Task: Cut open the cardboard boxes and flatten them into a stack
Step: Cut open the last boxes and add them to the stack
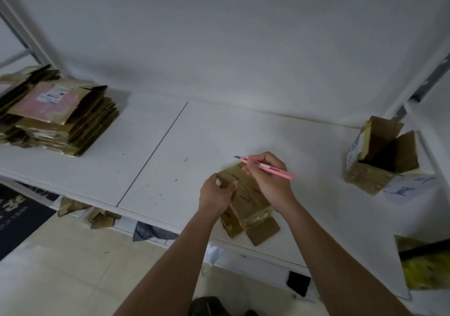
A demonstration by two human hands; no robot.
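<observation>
A small taped cardboard box (pixel 248 201) lies on the white table (pixel 170 145) near its front edge, with loose flaps toward me. My left hand (pixel 215 195) grips the box's far left corner. My right hand (pixel 270 177) holds a pink utility knife (pixel 266 167) like a pen above the box's far end, its blade pointing left and away from me. A tall stack of flattened boxes (pixel 58 118) sits at the table's far left. An upright open box (pixel 382 159) stands at the right.
A white wall backs the table. A sheet of paper with writing (pixel 409 189) lies beside the open box. Cardboard scraps (pixel 97 218) and a dark bag (pixel 151 233) lie under the table. A yellow-green object (pixel 426 264) is at the right edge.
</observation>
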